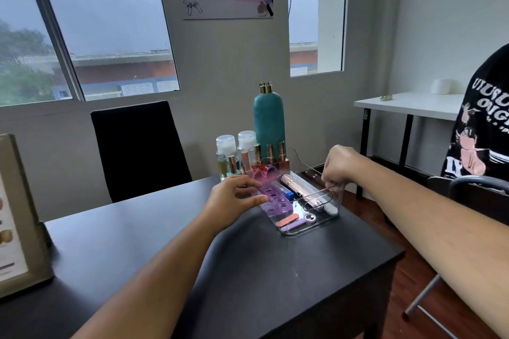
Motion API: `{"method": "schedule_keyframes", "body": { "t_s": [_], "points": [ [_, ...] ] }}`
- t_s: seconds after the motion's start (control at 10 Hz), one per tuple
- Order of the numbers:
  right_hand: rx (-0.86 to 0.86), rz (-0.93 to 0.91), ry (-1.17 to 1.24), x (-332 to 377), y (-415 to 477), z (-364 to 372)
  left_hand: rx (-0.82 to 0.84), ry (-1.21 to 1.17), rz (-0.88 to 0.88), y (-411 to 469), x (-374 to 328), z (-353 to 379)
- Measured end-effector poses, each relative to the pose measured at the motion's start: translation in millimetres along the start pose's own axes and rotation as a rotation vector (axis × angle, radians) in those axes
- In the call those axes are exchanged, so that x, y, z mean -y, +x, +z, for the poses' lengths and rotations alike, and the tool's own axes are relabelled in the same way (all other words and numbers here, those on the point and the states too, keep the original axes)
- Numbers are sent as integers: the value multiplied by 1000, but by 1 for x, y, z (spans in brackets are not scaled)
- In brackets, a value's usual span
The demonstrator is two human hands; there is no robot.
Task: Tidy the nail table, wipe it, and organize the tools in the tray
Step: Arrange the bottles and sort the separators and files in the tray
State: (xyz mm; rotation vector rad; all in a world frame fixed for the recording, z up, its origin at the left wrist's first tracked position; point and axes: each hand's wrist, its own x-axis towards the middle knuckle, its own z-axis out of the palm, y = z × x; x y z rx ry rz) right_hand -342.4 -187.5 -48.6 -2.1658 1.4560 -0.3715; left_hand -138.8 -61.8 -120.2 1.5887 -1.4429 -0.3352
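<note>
Surface: black rectangular table [165, 242], far right corner.
Tray: clear plastic tray [337, 201], long axis near-to-far, flanked by both hands.
Left hand [237, 195]: fingers loosely spread on left rim.
Right hand [340, 164]: pinched on far-right rim.

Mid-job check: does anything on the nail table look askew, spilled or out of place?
Nothing looks spilled or damaged. The clear tray sits angled near the black table's right edge, both hands on it. The bottles stand upright behind it. A few faint specks show on the tabletop.
</note>
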Motion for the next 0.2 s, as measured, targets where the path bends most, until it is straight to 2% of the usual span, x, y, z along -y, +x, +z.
{"method": "schedule_keyframes", "body": {
  "t_s": [0.2],
  "points": [
    [-5,11,-65,0,2,0,50,9,-19,-1,-4,-3]
  ]
}}
